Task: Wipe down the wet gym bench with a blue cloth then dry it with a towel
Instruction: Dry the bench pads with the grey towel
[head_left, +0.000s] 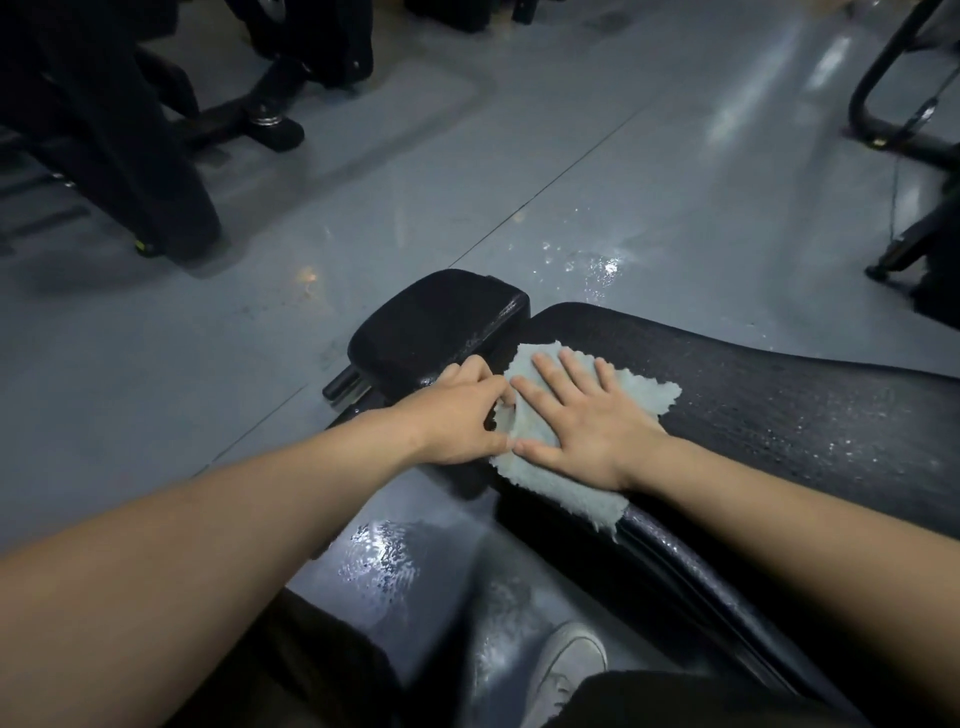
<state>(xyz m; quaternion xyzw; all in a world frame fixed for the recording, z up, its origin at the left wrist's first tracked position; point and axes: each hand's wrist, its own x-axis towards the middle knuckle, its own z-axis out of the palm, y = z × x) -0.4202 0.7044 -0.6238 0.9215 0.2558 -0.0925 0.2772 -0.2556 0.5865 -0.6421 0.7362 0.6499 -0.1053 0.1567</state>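
Nearest the camera, below the bench (779, 415), a white shoe (566, 670) stands on the grey floor (623, 182), with a shiny wet patch (382, 556) just beyond it, short of the bench's near edge. Both forearms reach forward to the narrow end of the bench's long pad. There the pale blue cloth (566, 488) lies draped over the near edge and spread across the top. The right hand (587, 415) lies flat on the cloth, fingers straight and spread, palm pressing it onto the pad. The left hand (462, 410) sits just beside it at the cloth's left border, fingers curled at the cloth's edge; whether they pinch the fabric I cannot tell for sure, though they seem to bunch it. The pad's long axis runs from the hands away to the right, and that stretch is speckled with droplets, so the unwiped part lies to the right of the cloth and the right hand is the nearer one to sweep along it. I judge the wiping step to be barely begun, and no towel shows. Just left of the cloth, beyond the left hand, sits the separate small seat pad (436, 322), also wet-looking. Farther off, another splash of water (597, 265) glistens on the floor behind the bench, and dark gym machines (130, 130) stand at the far left and right.
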